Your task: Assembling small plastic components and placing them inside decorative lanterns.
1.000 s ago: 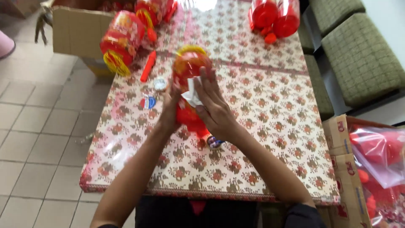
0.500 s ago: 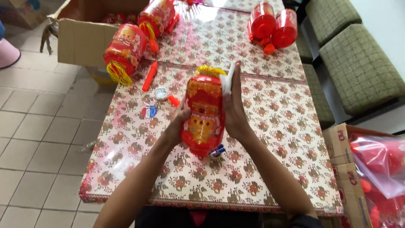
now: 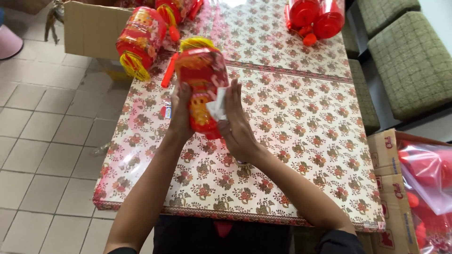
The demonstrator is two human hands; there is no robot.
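A red and gold paper lantern (image 3: 202,80) with a yellow fringe at its top is held up over the table between both hands. My left hand (image 3: 181,113) presses its left side. My right hand (image 3: 235,122) presses its right side and also pinches a small piece of white paper (image 3: 217,107) against it. The lantern tilts away from me, above the floral tablecloth (image 3: 292,131).
Another red lantern with yellow tassel (image 3: 139,40) lies at the table's far left by an open cardboard box (image 3: 89,28). A red stick (image 3: 169,70) lies beside it. Red lanterns (image 3: 313,16) sit far right. Green cushioned seats (image 3: 405,61) and boxes with red bags (image 3: 414,188) stand on the right.
The lantern has been turned and lifted farther from me and to the left; my hands shifted with it, and the white paper now shows at my right thumb.
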